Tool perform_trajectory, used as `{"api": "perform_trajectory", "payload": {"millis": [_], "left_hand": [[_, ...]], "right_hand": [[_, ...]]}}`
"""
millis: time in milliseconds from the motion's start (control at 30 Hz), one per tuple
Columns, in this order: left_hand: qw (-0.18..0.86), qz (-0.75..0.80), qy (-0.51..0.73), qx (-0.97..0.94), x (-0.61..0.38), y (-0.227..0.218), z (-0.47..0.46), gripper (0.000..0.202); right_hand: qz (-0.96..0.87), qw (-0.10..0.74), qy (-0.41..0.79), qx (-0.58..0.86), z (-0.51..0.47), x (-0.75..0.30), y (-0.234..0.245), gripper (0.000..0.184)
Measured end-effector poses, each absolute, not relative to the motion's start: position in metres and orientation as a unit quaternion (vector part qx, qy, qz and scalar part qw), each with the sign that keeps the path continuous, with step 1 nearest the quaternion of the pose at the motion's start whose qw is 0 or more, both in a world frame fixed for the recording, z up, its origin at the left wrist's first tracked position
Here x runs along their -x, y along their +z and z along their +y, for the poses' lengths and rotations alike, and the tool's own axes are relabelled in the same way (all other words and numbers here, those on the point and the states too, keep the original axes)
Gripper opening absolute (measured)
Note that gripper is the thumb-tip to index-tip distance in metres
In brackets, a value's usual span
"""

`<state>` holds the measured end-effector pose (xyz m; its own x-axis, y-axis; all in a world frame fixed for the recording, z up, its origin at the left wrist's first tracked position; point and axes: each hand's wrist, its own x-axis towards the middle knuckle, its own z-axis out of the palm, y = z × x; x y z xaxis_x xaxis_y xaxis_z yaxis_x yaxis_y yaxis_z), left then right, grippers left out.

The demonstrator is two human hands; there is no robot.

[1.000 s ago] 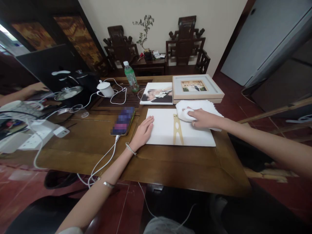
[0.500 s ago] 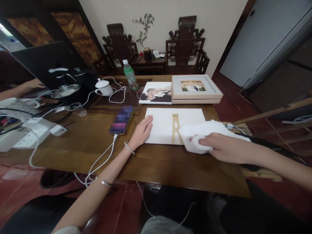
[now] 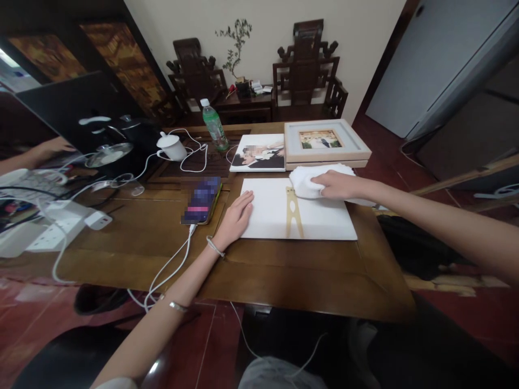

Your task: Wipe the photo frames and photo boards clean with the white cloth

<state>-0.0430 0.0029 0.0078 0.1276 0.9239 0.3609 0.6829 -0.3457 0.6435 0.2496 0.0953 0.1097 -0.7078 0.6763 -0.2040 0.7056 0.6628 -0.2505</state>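
Observation:
A white rectangular panel (image 3: 267, 216) lies on the wooden table, with a gold A-shaped stand piece (image 3: 292, 213) on its upper face. My left hand (image 3: 238, 213) rests flat on the panel's left edge, fingers stretched out and together. My right hand (image 3: 337, 185) grips a white cloth (image 3: 314, 178), which is bunched over the panel's far right part, near the top of the gold piece. Part of the cloth trails to the right, under my right wrist.
Behind the panel are a photo panel (image 3: 259, 154) and a framed photo (image 3: 328, 141). A phone (image 3: 203, 200) on a cable lies to the left. Farther off stand a bottle (image 3: 214, 125), a lidded cup (image 3: 172, 146) and a power strip (image 3: 60, 224). Another person's hand (image 3: 57, 146) is at far left.
My right hand has moved the cloth from the panel's near right side to its far right side, uncovering the near right corner. My left hand has stayed in place.

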Motion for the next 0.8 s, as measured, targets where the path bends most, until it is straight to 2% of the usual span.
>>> {"api": "perform_trajectory", "payload": {"millis": [300, 600, 800], "left_hand": [[0.163, 0.544, 0.369, -0.736, 0.043, 0.007, 0.003, 0.043], [0.16, 0.542, 0.374, -0.735, 0.043, 0.006, 0.004, 0.041], [0.161, 0.545, 0.369, -0.736, 0.044, 0.006, 0.004, 0.042]], "right_hand": [[0.916, 0.035, -0.111, -0.383, 0.077, -0.255, 0.096, 0.014], [0.903, 0.09, -0.18, -0.379, -0.012, -0.267, 0.112, 0.02], [0.905, 0.08, -0.221, -0.354, -0.003, -0.269, 0.111, 0.02]]}}
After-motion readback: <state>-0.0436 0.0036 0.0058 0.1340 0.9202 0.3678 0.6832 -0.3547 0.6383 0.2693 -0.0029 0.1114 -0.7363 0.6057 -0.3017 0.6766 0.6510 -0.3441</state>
